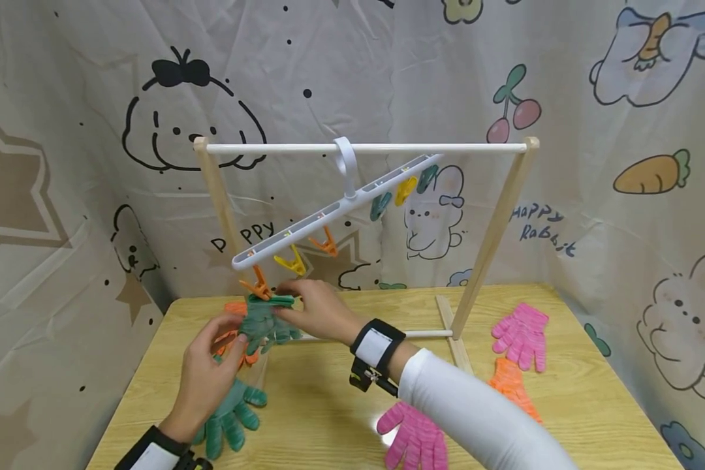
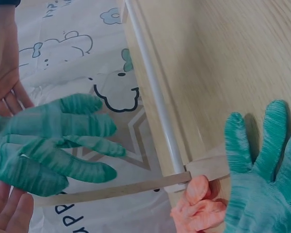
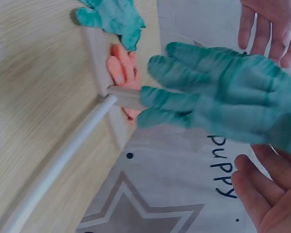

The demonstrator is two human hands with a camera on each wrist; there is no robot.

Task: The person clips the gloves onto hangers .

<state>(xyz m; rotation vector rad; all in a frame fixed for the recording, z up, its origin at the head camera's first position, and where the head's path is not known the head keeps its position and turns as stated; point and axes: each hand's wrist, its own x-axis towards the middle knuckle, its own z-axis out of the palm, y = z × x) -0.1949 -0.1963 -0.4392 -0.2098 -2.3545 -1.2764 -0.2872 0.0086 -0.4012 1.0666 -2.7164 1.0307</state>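
Note:
In the head view, a green glove hangs fingers-down beneath an orange clip at the low left end of the white clip hanger. My right hand pinches the glove's cuff edge between thumb and fingers, right by the clip. From the left, my left hand holds the glove's side with thumb and forefinger. Both wrist views show the glove between the two hands, its fingers dangling. The clip's grip on the cuff is partly hidden by the right hand.
The hanger hooks over the white bar of a wooden stand, tilted, with several other clips. On the table lie another green glove, orange gloves and pink gloves. A printed curtain stands behind.

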